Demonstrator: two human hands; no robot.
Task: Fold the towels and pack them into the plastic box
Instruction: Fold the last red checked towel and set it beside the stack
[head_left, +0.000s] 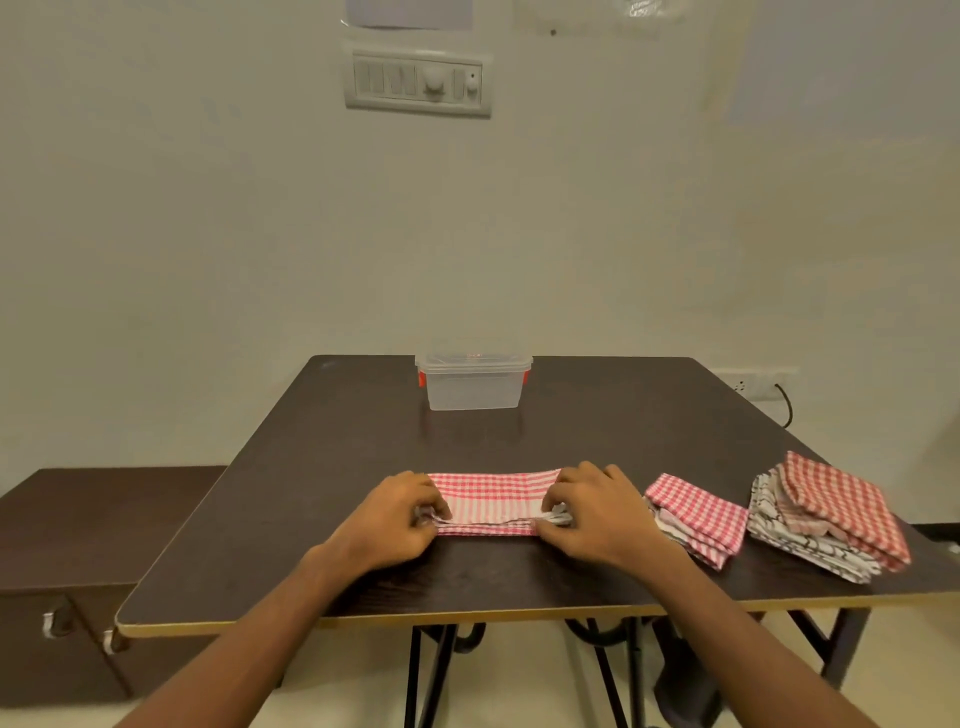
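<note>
A red-and-white checked towel (491, 500) lies folded into a long strip near the front of the dark table (363, 447). My left hand (390, 512) pinches its left end and my right hand (592, 506) pinches its right end. A clear plastic box (472, 387) with its lid on and red clips stands at the far middle of the table. To the right lie a small folded stack topped by a red checked towel (698, 514) and a larger pile of checked and black-and-white patterned towels (826, 519).
The larger pile sits near the table's right front corner. A low dark cabinet (78, 561) stands to the left, below table height. A wall socket with a black cable (763, 387) is behind the table at right.
</note>
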